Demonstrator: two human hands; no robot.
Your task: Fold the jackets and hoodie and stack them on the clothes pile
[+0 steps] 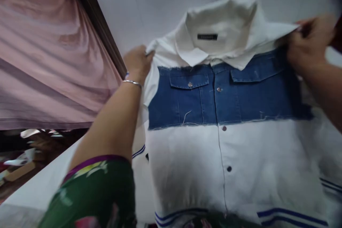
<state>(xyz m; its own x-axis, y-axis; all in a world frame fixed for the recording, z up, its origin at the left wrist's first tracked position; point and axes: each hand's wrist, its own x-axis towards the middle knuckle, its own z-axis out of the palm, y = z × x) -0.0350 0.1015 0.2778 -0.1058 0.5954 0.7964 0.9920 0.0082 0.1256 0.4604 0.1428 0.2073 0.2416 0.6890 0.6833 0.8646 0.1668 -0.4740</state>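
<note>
A white jacket (pixel 187 160) with a shirt collar and a blue denim chest panel (pixel 184 103) hangs spread between my hands. Frayed threads run along the panel's edges, and snap buttons go down the front. Blue stripes mark its hem and cuffs. My left hand (pixel 139 62), with a silver bangle at the wrist, is closed on one shoulder seam. At the other shoulder, my right hand (pixel 310 42) grips the fabric, slightly blurred. A dark label (pixel 207 37) shows inside the collar. The sleeves hang at the sides and are partly hidden.
Pink cloth (pixel 53 50) drapes down at the left. Below it, boxes and loose items (pixel 24 167) lie in a dark space. A white surface (pixel 40 174) extends under the jacket, and a pale panel (pixel 160 3) stands behind it.
</note>
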